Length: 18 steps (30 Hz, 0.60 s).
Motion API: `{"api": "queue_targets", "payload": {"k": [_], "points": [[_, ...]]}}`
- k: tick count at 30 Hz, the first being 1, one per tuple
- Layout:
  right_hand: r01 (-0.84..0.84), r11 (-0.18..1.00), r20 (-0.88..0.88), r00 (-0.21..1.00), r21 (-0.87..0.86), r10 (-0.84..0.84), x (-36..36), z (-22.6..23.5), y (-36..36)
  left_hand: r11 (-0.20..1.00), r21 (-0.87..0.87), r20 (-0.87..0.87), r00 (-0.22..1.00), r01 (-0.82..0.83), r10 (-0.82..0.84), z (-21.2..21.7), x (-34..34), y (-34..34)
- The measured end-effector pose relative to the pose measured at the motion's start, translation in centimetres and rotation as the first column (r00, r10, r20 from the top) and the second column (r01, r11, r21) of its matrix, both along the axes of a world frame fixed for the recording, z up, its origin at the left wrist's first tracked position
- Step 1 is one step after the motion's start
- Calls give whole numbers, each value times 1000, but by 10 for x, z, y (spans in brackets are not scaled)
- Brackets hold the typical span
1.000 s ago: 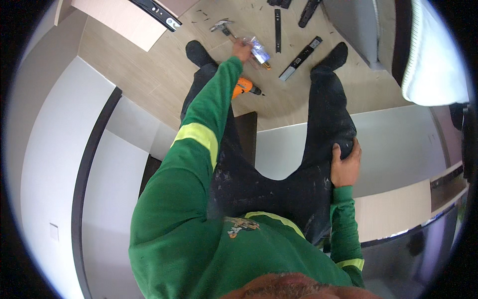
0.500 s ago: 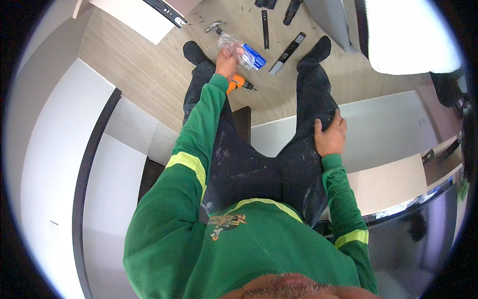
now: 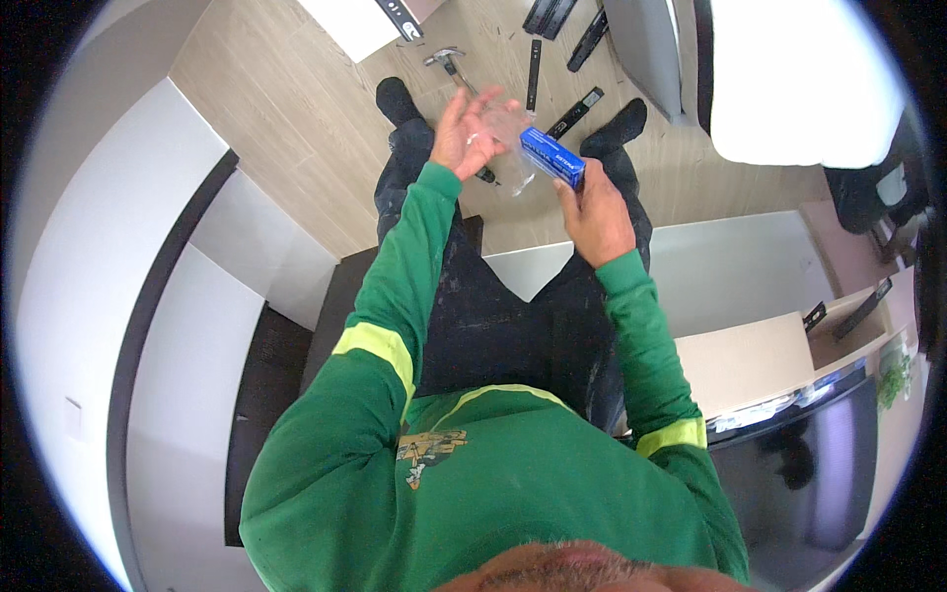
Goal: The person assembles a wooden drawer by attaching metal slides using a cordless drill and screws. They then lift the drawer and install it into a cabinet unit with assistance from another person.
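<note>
My right hand [image 3: 600,217] is closed on the near end of a small blue box [image 3: 552,155], thumb on one side and fingers on the other. My left hand [image 3: 466,133] has its fingers spread, palm turned partly up. A crumpled clear plastic bag [image 3: 520,163] lies against that palm and reaches to the box's far end. Whether the bag still wraps part of the box, I cannot tell. Beneath the left hand the black tip of a drill [image 3: 487,176] shows; its body is hidden. A hammer [image 3: 446,59] lies on the floor just beyond the left hand.
Black drawer slides [image 3: 575,112] lie on the wooden floor [image 3: 286,118] between and beyond my feet. A grey panel [image 3: 646,49] stands at the far right beside a large white object [image 3: 809,79]. To my right is a light wood drawer unit [image 3: 745,357]; a white wall [image 3: 79,296] rises left.
My right hand has left my thigh and taken hold of the blue box. My left hand has opened its fingers beside the bag. The view has shifted slightly.
</note>
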State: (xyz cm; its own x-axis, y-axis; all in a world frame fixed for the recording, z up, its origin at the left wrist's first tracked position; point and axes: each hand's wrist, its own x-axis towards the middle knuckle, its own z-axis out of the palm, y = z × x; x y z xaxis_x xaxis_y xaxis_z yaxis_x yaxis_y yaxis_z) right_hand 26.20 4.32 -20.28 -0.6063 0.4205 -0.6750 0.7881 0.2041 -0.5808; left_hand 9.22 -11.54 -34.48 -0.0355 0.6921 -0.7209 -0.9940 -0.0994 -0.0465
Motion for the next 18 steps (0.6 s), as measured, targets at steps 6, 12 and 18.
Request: {"api": "queue_targets", "payload": {"k": [6,12,18], "points": [[-255,935,158,962,244,222,-35,30,-20,983,-38,-7,983,182,-183,-36,8,16],[-190,957,246,960,221,134,-44,51,-14,993,18,36,992,118,-118,-40,12,6],[108,988,162,979,107,-125,2,48,-21,999,33,-34,999,24,-23,-44,4,-2]]}}
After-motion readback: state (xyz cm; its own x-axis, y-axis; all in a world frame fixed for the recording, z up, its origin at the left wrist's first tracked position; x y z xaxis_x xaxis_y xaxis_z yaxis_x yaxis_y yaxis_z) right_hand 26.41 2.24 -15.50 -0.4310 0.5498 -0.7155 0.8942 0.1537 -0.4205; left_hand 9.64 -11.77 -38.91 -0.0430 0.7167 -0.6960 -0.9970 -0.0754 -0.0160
